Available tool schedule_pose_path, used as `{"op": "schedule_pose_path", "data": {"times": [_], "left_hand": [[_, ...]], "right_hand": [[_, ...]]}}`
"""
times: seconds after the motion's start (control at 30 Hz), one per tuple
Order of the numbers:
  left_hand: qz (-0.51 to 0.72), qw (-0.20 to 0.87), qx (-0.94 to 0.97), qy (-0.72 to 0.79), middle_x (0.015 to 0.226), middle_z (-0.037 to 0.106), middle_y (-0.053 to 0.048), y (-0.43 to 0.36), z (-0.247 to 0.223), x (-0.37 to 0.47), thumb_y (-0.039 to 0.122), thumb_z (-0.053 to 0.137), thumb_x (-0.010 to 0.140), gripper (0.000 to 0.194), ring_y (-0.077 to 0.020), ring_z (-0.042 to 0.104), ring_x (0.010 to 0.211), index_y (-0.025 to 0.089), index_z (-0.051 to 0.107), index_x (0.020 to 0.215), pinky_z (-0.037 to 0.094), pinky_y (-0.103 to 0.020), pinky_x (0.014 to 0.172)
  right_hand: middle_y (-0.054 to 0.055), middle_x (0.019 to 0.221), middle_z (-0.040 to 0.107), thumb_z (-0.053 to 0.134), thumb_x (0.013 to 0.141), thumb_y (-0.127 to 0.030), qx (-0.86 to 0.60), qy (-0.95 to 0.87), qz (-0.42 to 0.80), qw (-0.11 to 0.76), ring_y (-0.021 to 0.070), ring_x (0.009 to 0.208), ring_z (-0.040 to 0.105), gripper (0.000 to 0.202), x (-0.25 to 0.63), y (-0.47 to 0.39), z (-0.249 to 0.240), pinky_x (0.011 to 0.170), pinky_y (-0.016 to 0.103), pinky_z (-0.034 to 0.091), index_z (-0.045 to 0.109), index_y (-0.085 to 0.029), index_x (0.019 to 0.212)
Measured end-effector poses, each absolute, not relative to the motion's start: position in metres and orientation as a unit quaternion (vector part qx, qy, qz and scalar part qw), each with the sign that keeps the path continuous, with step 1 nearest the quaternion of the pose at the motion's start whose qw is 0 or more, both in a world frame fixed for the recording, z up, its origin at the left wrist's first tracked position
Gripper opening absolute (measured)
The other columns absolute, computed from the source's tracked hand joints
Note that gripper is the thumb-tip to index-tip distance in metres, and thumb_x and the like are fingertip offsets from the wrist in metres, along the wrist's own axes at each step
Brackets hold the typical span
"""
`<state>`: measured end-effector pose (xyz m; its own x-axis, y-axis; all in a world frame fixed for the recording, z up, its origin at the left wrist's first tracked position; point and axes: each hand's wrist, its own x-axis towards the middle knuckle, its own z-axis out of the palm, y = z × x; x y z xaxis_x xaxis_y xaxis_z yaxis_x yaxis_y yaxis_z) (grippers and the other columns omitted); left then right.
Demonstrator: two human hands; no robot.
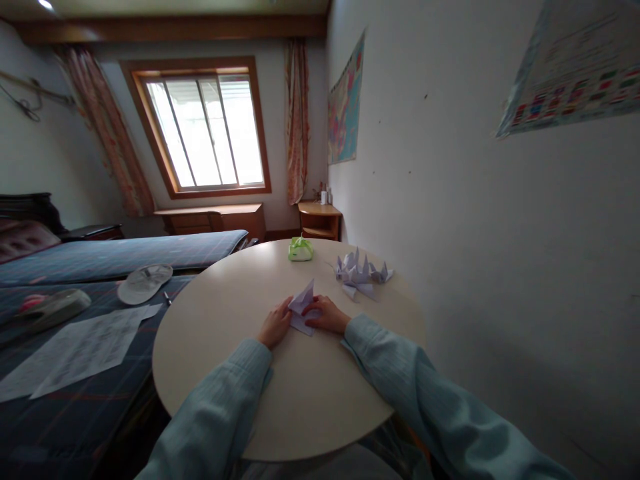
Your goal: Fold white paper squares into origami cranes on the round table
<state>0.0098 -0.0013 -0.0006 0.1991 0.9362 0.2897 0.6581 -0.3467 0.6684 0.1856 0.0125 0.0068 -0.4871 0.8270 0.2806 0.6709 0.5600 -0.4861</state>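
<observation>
A partly folded sheet of pale origami paper (303,300) is between my hands over the middle of the round table (215,347). One pointed flap of it stands up, and a lower part lies toward me. My left hand (276,323) grips its left edge. My right hand (327,315) pinches it from the right, its fingers curled over the paper. The fingertips partly cover the folds. Beyond my right hand lies a pile of folded paper cranes (357,270) of the same pale colour.
A green tissue pack (301,249) stands near the table's far edge. The white wall (480,267) runs close along the right. To the left, a bed (100,380) holds printed sheets (85,350), a white cap (145,283) and a pen (167,299).
</observation>
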Motion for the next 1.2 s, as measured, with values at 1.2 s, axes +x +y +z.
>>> {"op": "schedule_pose_path", "data": {"times": [1.2], "left_hand": [[0.452,0.411,0.645,0.460,0.081,0.067,-0.006,0.012,-0.016,0.004,0.031,0.060,0.063,0.037,-0.0164,0.060,0.071,0.013,0.059,0.095,0.047,-0.026,0.065]], "right_hand": [[0.005,0.103,0.053,0.067,0.056,-0.033,-0.405,-0.863,0.155,0.261,0.0198,0.095,0.049,0.031,0.188,0.016,0.001,0.085,0.032,0.036,0.065,-0.025,0.086]]}}
